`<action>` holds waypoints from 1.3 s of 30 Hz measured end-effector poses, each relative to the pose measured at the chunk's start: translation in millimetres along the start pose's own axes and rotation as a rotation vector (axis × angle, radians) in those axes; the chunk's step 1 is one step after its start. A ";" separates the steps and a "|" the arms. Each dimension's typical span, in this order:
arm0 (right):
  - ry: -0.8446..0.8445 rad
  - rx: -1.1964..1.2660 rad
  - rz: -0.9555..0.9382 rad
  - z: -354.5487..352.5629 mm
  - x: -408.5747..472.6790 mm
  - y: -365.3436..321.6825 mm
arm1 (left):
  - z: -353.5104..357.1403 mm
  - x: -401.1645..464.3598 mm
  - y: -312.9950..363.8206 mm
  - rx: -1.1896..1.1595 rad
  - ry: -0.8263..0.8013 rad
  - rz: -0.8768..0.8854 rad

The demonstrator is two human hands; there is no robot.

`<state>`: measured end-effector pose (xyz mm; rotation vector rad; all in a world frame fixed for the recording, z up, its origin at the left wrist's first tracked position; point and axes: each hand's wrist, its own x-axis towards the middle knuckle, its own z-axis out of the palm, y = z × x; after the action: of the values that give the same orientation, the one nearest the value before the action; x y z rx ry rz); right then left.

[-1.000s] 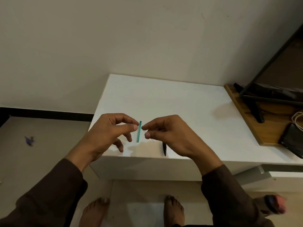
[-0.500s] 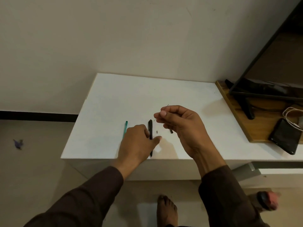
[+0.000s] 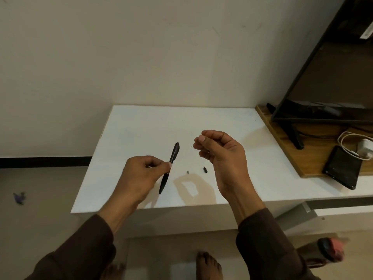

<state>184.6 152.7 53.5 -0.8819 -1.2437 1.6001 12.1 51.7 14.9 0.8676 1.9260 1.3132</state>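
Pen (image 3: 174,153) looks unassembled: left hand (image 3: 141,176) grips it, right hand (image 3: 221,158) pinches thin rod (image 3: 191,146); black tip (image 3: 205,170), grey bit (image 3: 188,171) loose right of pen.

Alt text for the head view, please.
Over a white table, the left hand pinches a black pen while the right hand pinches a thin wire. A tiny grey piece and a small black piece lie on the table between them.

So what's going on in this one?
A person stands at a white table. The left hand pinches a black pen near its middle, while the right hand pinches a thin needle-like piece above the table. A small grey bit and a small black bit lie loose on the table between the hands.
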 end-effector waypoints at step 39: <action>-0.092 -0.054 -0.286 55.3 -19.4 -24.0 | -59.5 -18.3 5.7 -0.435 -0.278 0.190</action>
<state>146.1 118.4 90.3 -0.6356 -1.4138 1.3963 -24.1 7.5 40.3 0.9621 1.3028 1.5533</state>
